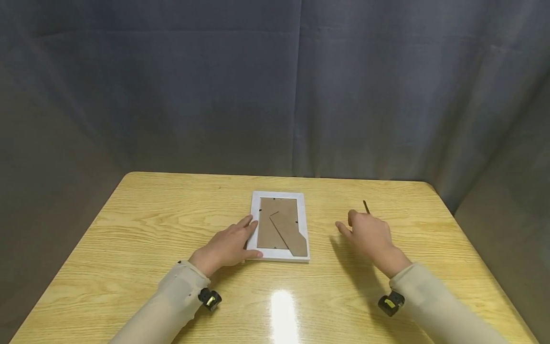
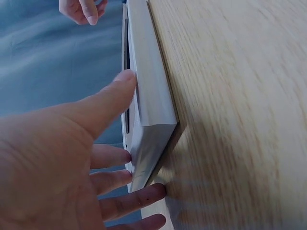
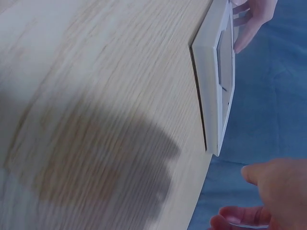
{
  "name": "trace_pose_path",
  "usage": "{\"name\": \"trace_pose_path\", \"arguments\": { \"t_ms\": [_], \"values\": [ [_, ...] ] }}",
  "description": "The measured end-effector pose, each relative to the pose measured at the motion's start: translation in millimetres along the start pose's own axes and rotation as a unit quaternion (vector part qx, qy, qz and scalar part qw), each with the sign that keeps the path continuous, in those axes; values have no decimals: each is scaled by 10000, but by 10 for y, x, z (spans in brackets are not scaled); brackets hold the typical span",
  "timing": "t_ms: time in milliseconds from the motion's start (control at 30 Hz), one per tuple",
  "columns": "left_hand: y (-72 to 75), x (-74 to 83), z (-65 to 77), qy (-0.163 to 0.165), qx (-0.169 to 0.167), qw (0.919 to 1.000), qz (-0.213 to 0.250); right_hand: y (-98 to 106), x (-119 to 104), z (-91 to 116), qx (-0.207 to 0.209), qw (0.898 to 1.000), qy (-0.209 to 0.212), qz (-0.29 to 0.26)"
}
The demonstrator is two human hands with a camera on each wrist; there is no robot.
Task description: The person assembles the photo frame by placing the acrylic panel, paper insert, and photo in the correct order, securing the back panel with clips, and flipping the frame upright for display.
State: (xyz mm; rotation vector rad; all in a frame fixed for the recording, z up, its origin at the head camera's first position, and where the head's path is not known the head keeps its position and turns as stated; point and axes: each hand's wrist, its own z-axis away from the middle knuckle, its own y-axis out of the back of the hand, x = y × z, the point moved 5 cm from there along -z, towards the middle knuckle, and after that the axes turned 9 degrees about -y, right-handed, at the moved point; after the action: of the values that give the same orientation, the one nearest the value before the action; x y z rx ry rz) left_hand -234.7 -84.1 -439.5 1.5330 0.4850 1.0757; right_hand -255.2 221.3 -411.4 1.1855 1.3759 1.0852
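Observation:
A white picture frame (image 1: 279, 254) lies back side up on the table, its brown backing board (image 1: 268, 229) and folded stand (image 1: 296, 241) showing. My left hand (image 1: 227, 242) rests at the frame's lower left corner. In the left wrist view its thumb lies along the near edge of the frame (image 2: 151, 72), while the loosely spread fingers touch the left side. To the right, my right hand (image 1: 370, 234) hovers over the table, apart from the frame. Its fingers (image 3: 247, 215) are loosely bent, with nothing seen between them and the thumb.
A thin dark stick-like object (image 1: 366, 207) shows just beyond my right hand, its lower part hidden by the hand. The light wood table (image 1: 172, 205) ends at a far edge, with a grey curtain (image 1: 215, 95) behind it and at both sides.

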Motion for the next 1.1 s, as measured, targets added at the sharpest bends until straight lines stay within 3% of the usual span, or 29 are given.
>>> {"name": "trace_pose_path", "arguments": {
  "t_ms": [300, 633, 1100],
  "values": [
    [9, 11, 25, -65, 46, 10000, 30, -44, -143, 17, 151, 9998, 69, -94],
    [9, 11, 29, -9, 79, 10000, 55, -112, -302, 17, 9, 9998, 28, -201],
    [48, 79, -16, -104, 468, 9988, 83, -92, -461, 36, 20, 9991, -76, -414]
  ]
}}
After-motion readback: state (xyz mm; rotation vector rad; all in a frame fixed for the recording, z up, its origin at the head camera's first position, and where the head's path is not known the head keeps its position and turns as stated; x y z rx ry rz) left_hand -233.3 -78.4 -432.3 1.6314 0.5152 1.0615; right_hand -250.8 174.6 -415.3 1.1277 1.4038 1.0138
